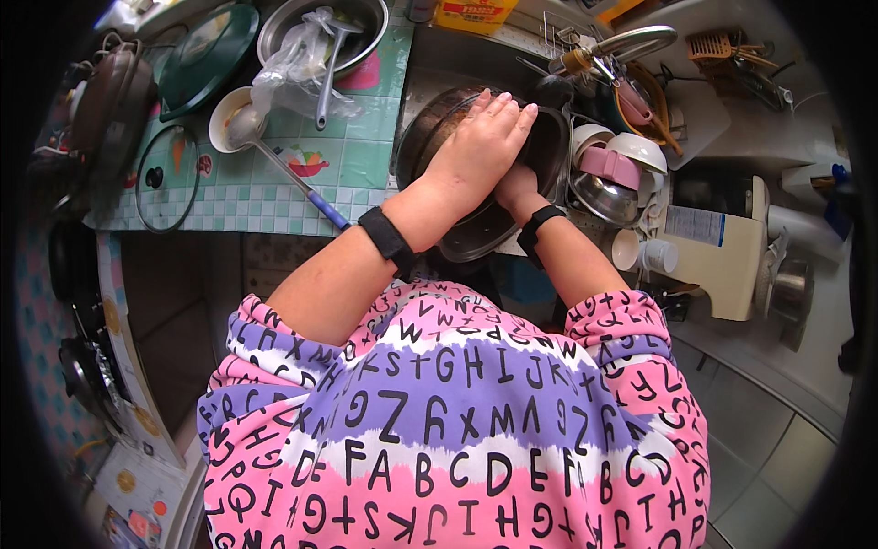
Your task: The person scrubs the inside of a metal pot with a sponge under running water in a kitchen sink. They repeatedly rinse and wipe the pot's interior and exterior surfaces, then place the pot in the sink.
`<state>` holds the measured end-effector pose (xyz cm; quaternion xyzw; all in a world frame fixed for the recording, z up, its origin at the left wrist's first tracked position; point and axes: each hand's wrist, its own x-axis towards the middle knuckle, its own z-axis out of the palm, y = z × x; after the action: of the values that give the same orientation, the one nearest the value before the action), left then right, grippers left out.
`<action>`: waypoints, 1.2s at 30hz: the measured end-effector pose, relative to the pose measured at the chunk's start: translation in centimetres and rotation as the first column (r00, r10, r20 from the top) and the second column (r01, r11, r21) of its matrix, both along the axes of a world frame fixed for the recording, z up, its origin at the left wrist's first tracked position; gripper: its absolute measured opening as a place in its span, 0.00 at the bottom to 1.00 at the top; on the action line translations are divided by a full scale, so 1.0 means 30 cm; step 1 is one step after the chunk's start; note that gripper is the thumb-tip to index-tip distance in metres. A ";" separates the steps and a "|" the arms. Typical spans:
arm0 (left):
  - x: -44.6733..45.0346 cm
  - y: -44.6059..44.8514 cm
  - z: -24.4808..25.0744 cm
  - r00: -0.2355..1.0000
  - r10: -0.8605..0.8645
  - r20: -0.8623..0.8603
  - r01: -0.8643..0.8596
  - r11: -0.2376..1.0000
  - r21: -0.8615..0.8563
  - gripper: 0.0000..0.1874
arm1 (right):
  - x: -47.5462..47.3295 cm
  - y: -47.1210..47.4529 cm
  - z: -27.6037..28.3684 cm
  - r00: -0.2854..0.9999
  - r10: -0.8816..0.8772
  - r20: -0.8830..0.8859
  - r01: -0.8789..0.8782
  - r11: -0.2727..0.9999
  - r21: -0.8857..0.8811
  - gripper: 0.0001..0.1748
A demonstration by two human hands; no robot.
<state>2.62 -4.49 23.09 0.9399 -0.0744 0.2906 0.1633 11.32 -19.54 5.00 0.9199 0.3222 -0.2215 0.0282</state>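
My left hand (483,141) lies palm down, fingers together, against a dark, stained pan (439,130) in the sink. Below and to the right of it, my right hand (518,185) reaches into the sink, its fingers hidden behind the left hand and the pan; whether it grips anything cannot be seen. Under both is a dark metal basin (473,237) with a rounded rim. The faucet (631,41) arches above and to the right of my hands. Each wrist wears a black band.
Left on the tiled-pattern counter are a ladle (295,171) in a white bowl (221,120), a glass lid (167,180), a green lid (206,62) and a steel bowl (267,48) with a plastic bag. Stacked bowls (638,147) and a cream appliance (713,274) stand right.
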 end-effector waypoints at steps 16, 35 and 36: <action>0.015 -0.023 -0.011 0.999 0.027 -0.018 -0.027 0.999 0.017 0.27 | 0.012 0.002 0.011 0.987 0.150 -0.058 -0.138 0.975 0.175 0.17; 0.028 -0.059 -0.020 0.998 0.057 -0.027 -0.055 0.997 0.048 0.27 | 0.024 0.001 0.048 0.993 -0.068 -0.099 0.093 0.956 0.279 0.21; 0.028 -0.060 -0.021 0.998 0.052 -0.031 -0.050 0.998 0.044 0.27 | 0.026 0.000 0.047 0.993 -0.070 -0.095 0.093 0.958 0.272 0.21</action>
<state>3.47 -6.28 22.45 0.9493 -0.0541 0.2778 0.1366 12.11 -19.54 6.41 0.9172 0.3127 -0.2142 -0.1229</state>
